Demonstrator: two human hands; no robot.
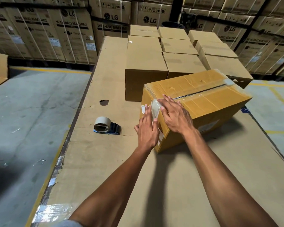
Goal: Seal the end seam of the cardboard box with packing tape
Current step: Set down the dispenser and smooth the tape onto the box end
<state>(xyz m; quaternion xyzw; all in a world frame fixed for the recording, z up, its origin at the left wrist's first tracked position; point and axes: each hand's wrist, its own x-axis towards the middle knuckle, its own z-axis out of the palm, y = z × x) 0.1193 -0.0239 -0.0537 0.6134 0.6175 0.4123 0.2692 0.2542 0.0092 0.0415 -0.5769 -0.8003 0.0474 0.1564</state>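
A tape strip is being pressed flat onto the box near end by 2 open, empty hands, left hand and right hand, and creases or a lifted edge are being risked if the pressure is uneven.

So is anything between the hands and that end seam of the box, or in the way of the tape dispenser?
Nothing visible. Both the left hand and right hand already lie on the tape strip at the near end of the cardboard box. The tape dispenser sits apart to the left on bare cardboard.
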